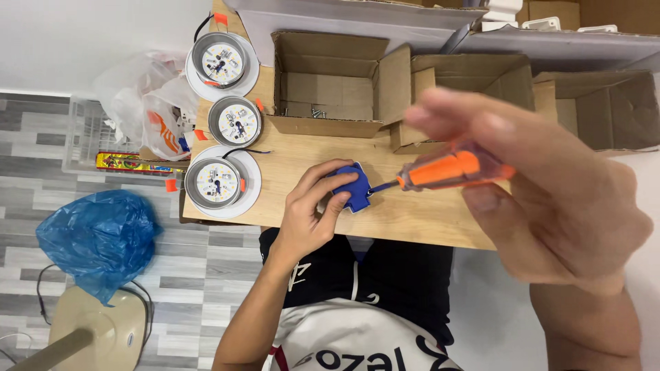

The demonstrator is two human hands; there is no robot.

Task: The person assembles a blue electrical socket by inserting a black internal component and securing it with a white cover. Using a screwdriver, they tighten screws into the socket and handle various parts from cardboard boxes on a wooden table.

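Observation:
My left hand [311, 213] presses a small blue plastic part [352, 185] onto the wooden table [405, 213], fingers curled over its left side. My right hand [543, 192], large and close to the camera, grips an orange-handled screwdriver [447, 170]. Its tip meets the right edge of the blue part. To the left, three round downlight fixtures lie face up in a column: one [221, 60] at the back, one [236, 121] in the middle, one [214, 183] nearest the front, each showing a white board with small yellow diodes.
Open cardboard boxes stand along the back of the table: one [330, 82] with a few screws inside, another [474, 89] beside it, a third [605, 110] at the right. On the floor at left lie white plastic bags [148, 103], a blue bag [100, 237] and a beige fan base [103, 330].

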